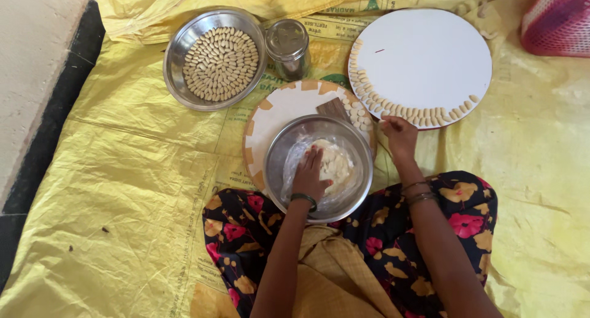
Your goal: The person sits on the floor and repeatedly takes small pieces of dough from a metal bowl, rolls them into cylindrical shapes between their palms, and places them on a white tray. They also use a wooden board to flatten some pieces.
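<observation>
Progress: steel plate [178, 47] at top left is packed full with small shaped dough pieces [221, 63], looks done. White round board [430, 53] has only 1 row along its lower-left rim, most of it bare.

Dough lump [335, 164] sits on clear plastic in the steel bowl [362, 170] at the lap, a good amount left.

Left hand [309, 173] rests on the dough, fingers together and flat. Right hand [398, 136] is by the board's rim, fingers curled; can't tell what they pinch.

Hidden: dark tool [334, 107] half behind the bowl; steel tin [287, 44] contents unseen; pink basket [559, 19] cut off.
</observation>
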